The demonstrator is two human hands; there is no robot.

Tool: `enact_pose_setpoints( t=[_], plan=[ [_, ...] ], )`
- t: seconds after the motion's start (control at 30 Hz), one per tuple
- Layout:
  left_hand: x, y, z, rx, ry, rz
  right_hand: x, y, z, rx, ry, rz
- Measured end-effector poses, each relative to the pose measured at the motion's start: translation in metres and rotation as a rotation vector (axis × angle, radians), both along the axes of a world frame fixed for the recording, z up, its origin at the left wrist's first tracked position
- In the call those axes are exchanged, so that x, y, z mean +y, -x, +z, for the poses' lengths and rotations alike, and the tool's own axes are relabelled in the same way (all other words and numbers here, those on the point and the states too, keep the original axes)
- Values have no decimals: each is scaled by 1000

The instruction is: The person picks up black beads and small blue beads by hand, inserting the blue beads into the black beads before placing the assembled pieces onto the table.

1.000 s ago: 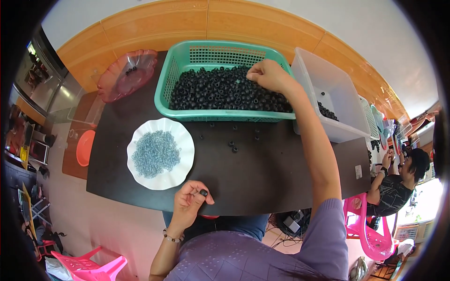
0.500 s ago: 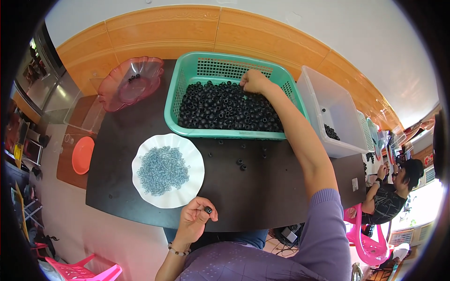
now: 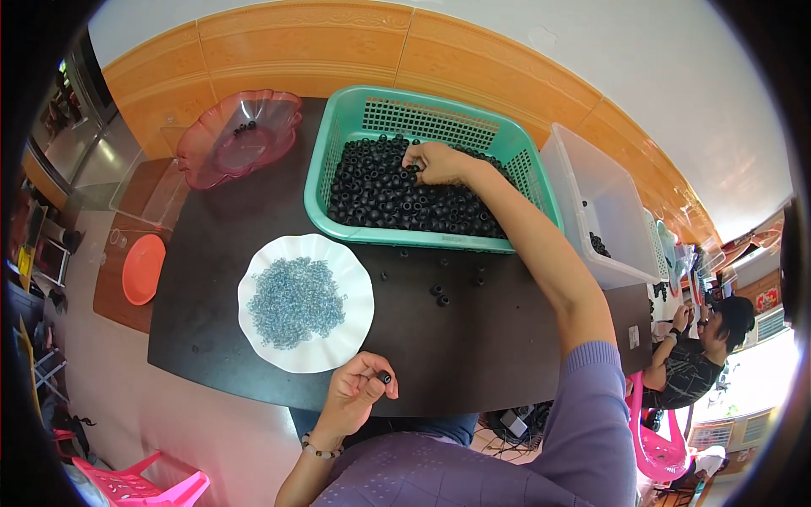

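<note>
Surface: The dark brown surface (image 3: 515, 355) stood in front of the person and carried the containers, its far edge toward an orange-brown wall panel (image 3: 304, 46).
Basket: The green basket (image 3: 405, 237) sat toward the far edge, with openwork walls and a deep bed of black beads (image 3: 380, 203) inside.
Bin: The clear plastic bin (image 3: 623, 190) stood just right of the basket, with a small group of black beads at its bottom.
Plate: The white plate (image 3: 361, 291), wavy at the rim, lay in front of the basket and to the left, bearing a heap of pale blue-grey beads (image 3: 296, 304).
Bowl: The translucent red bowl (image 3: 198, 156) rested at the far left, with a few black beads inside.
Right hand: The right hand (image 3: 433, 164) was in the basket, fingers bent down at the beads; whether its grip was closed on one could not be told.
Left hand: The left hand (image 3: 353, 395) was near the plate's near-right rim; its grip was closed, thumb and fingers pinching one bead.
Loose beads: Several black beads (image 3: 443, 301) lay scattered on the surface before the basket.
Held bead: One black bead (image 3: 384, 377) sat at the left fingertips, above the near edge.
</note>
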State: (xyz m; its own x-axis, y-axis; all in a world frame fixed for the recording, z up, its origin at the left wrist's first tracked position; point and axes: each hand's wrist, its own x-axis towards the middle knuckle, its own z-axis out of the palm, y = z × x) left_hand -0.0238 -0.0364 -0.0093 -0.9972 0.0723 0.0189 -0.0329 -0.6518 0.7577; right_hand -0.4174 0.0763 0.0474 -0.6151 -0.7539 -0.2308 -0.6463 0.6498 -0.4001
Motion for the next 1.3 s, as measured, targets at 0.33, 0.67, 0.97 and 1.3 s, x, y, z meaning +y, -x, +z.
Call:
enact_pose_setpoints(
  t=[0.33, 0.67, 0.97, 1.3],
  plan=[
    [-1, -1, -11, 18, -90, -36, 0, -13, 7, 67, -11, 101],
    [3, 1, -3, -36, -55, -3, 14, -8, 16, -344, 223, -385],
    [1, 2, -4, -42, -76, -27, 44, -69, 89, -541, 613, -360],
    [7, 5, 4, -89, -25, 26, 72, -240, 11, 58, 293, 10]
  ],
)
